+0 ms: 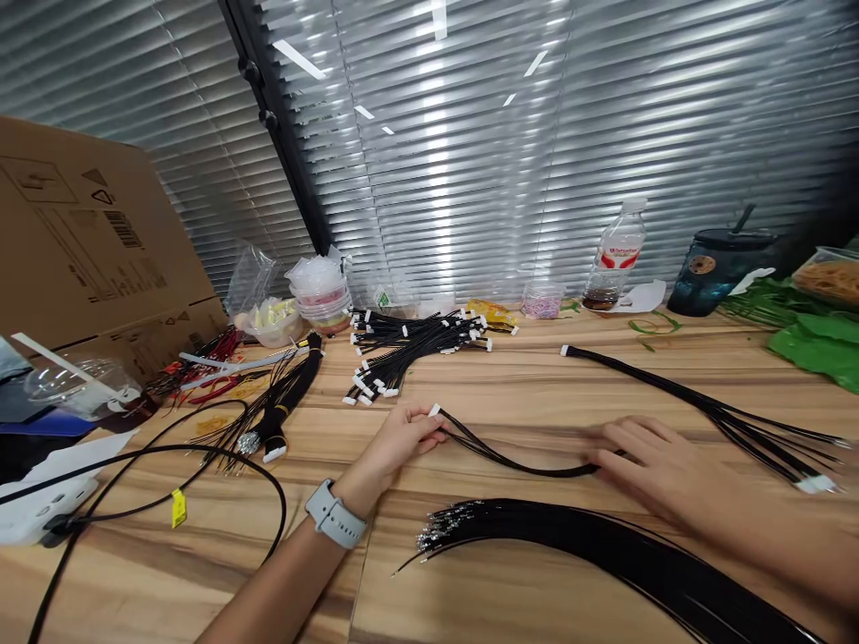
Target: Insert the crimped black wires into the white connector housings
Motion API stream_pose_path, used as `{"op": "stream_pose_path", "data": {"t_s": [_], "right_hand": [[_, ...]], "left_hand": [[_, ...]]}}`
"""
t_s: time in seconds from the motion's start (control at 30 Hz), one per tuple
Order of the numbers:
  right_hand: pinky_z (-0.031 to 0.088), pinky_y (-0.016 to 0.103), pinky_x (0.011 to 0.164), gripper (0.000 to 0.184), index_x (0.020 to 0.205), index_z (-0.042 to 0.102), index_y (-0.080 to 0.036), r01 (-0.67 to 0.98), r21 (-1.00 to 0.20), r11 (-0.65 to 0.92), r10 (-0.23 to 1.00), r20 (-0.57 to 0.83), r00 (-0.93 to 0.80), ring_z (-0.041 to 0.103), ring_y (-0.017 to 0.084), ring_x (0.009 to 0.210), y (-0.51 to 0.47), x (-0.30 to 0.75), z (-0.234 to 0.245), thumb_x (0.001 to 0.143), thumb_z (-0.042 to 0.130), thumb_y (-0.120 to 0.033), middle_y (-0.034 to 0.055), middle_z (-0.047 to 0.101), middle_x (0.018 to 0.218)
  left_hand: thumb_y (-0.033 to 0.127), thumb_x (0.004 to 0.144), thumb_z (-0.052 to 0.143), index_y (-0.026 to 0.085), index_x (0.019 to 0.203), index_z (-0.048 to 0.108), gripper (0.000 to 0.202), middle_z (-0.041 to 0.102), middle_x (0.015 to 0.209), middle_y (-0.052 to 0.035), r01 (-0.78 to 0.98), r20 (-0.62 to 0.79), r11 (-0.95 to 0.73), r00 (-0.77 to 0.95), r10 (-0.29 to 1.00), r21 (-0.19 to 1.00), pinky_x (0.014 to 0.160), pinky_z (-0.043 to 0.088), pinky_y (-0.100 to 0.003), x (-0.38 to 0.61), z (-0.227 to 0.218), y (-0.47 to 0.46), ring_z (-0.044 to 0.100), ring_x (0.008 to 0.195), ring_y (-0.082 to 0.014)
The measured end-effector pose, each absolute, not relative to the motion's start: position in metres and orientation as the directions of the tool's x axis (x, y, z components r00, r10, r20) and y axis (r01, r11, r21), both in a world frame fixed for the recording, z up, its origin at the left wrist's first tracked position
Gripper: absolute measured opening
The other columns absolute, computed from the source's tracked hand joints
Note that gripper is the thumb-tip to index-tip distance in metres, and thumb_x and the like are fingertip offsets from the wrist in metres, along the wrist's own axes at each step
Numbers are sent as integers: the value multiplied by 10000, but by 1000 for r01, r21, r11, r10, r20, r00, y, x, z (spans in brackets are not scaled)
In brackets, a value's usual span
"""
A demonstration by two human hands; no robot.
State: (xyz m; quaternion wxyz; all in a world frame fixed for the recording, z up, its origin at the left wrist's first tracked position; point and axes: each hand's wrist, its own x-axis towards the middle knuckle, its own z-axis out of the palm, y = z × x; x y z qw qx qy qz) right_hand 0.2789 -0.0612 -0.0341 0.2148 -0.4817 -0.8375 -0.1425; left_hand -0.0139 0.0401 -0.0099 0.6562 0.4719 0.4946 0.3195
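Note:
My left hand (403,440), with a grey watch on the wrist, pinches the white connector end of a thin black wire harness (516,463) lying on the wooden table (523,394). My right hand (661,465) lies over the other part of that harness, fingers stretched forward and slightly blurred. A thick bundle of loose black wires with bare metal tips (570,537) lies just in front of both hands. Another finished harness (704,407) stretches across the table beyond my right hand.
A pile of black harnesses with white connectors (409,344) sits at mid table. A tied wire bundle (282,402), red wires and a cardboard box (87,241) are at the left. A water bottle (614,259), a dark jar (715,268) and small containers line the blinds.

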Motion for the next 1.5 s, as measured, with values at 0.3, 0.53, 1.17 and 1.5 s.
{"op": "stream_pose_path", "data": {"t_s": [0.3,0.53,1.17,1.5], "right_hand": [[525,397,658,442,1165,514,-156,932,42,360,719,624,-306,615,279,835,-123,229,-71,807,484,-414,153,632,992],[549,228,616,216,978,630,-251,839,-92,537,736,537,-412,646,173,771,-95,258,-55,861,457,-305,65,651,857],[410,282,640,216,765,555,-162,613,-221,758,641,425,-640,480,149,699,-52,177,-45,891,384,-126,45,551,768],[436,209,610,150,759,596,-200,524,-734,432,889,248,-386,567,109,688,-48,186,-29,865,493,-174,-3,609,740]], "left_hand": [[272,575,798,97,731,663,271,616,624,14,128,-305,278,428,851,952,540,370,-146,-31,-13,45,504,558,-44],[330,580,790,121,750,650,304,627,687,5,123,-329,306,400,855,944,685,452,-200,-32,-13,35,563,630,-65],[265,736,618,150,873,555,189,536,744,4,271,-196,72,464,864,960,589,356,-222,-6,-19,13,489,642,-102],[258,773,593,171,855,517,141,530,769,14,374,-241,28,537,808,927,662,385,-234,-13,-15,12,507,700,-109]]}}
